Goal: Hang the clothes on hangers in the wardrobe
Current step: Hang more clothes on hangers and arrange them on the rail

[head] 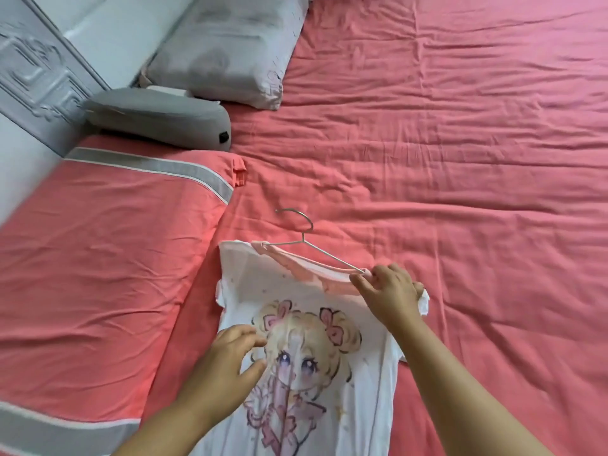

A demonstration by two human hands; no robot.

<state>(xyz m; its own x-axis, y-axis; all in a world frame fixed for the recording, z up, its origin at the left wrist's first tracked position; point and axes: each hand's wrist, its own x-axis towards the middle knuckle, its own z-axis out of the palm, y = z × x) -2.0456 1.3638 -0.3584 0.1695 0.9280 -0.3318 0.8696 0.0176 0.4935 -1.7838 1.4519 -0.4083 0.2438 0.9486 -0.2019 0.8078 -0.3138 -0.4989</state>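
A white T-shirt (316, 383) with a cartoon girl print and a pink collar lies flat on the pink bed. A thin wire hanger (306, 238) sits in its neck opening, hook pointing away from me, one arm tucked under the left shoulder, the other bare along the collar. My right hand (391, 291) grips the shirt's right shoulder at the end of that wire arm. My left hand (230, 360) hovers over the shirt's left side with fingers loosely spread, holding nothing. No wardrobe is in view.
The pink sheet (460, 159) covers the whole bed. A folded pink duvet with grey stripes (108, 251) lies at the left. A grey cushion (158, 116) and a pale pillow (230, 47) sit by the carved headboard (36, 77).
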